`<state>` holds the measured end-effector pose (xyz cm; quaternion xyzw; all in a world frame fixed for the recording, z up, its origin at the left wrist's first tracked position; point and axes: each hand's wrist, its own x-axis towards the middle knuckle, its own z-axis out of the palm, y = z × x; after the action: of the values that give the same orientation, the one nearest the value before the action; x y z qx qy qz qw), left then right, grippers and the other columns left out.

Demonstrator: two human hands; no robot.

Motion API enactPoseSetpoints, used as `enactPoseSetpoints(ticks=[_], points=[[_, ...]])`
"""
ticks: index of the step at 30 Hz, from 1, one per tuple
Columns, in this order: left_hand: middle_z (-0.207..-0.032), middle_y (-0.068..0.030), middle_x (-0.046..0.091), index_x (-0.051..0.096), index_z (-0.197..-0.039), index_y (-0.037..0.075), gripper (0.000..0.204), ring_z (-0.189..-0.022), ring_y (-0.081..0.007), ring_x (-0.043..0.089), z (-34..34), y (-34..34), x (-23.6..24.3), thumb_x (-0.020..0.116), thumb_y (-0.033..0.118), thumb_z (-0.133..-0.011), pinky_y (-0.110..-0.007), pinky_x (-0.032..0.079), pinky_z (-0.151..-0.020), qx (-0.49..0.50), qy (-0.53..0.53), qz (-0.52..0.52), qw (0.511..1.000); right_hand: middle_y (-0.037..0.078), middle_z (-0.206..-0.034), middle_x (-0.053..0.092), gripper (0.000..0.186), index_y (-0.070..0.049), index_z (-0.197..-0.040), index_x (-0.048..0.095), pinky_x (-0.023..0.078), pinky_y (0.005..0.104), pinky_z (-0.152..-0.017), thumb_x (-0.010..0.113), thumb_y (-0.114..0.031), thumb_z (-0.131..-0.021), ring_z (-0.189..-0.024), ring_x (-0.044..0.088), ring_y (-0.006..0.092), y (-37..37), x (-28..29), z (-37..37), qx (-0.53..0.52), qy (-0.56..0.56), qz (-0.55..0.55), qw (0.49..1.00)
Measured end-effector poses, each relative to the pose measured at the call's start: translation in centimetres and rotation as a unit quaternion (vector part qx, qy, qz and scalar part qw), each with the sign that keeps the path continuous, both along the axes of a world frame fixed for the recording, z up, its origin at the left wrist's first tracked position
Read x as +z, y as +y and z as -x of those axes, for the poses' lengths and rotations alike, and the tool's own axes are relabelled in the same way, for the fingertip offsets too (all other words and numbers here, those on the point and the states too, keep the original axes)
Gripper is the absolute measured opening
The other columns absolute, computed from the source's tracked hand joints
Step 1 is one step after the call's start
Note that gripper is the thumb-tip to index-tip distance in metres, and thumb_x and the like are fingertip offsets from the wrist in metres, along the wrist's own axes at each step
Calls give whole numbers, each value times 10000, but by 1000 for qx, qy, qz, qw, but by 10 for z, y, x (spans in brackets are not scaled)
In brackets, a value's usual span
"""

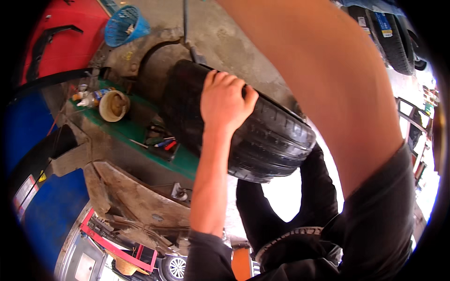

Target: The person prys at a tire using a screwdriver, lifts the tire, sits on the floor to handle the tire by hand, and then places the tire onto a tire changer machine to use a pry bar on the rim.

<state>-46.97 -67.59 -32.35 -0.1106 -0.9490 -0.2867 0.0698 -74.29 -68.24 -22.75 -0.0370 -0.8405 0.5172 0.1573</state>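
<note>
A black car tire (276, 145) stands tilted in front of me, its grooved tread turned toward me. My left hand (227, 100) grips its upper edge, fingers curled over the rim side and thumb apart from them. Close to that hand, a dark metal bar (186, 28) comes down from the top, its lower end at the tire's edge. My right arm (323, 89) stretches up and across the upper right, and its hand lies beyond the picture.
Left of the tire, a green surface (126, 133) holds a cream tub (114, 106), bottles and several hand tools (164, 141). A blue plastic basket (126, 25) stands at upper left near a red panel (65, 33). More tires (391, 42) are at upper right. A worn brown panel (136, 201) sits lower left.
</note>
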Motion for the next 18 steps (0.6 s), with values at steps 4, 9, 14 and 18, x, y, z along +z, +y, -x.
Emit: enactPoseSetpoints(ticks=[4, 9, 14, 18], points=[[-825, -116, 698, 690, -728, 36, 222, -940, -287, 646, -1, 4, 7, 622, 221, -830, -452, 432, -1068, -6, 36, -27, 999, 293, -980, 718, 342, 22, -927, 750, 577, 511, -853, 603, -286, -902, -968, 709, 445, 3, 0, 4, -22, 27, -53, 998], [-801, -110, 681, 672, -717, 31, 203, -923, -285, 645, -11, 17, 23, 628, 196, -827, -451, 441, -1060, 14, 35, -9, 999, 286, -969, 721, 363, -7, -924, 750, 563, 521, -895, 589, -332, -910, -966, 709, 443, 7, -6, 26, -8, 33, -43, 998], [-746, -91, 636, 655, -665, 39, 149, -904, -271, 620, -59, 56, 28, 622, 159, -748, -458, 433, -1066, 2, -10, -15, 1000, 284, -975, 723, 340, -12, -887, 760, 573, 512, -870, 589, -305, -891, -958, 711, 447, 17, -18, 42, -31, 13, -13, 999], [-900, -134, 679, 664, -731, 17, 175, -1070, -283, 607, -94, 83, 24, 631, 184, -770, -486, 397, -1124, -2, -55, 22, 998, 294, -958, 720, 333, 24, -894, 758, 575, 495, -876, 612, -273, -860, -956, 711, 447, 31, -26, 58, -70, 4, -6, 998]])
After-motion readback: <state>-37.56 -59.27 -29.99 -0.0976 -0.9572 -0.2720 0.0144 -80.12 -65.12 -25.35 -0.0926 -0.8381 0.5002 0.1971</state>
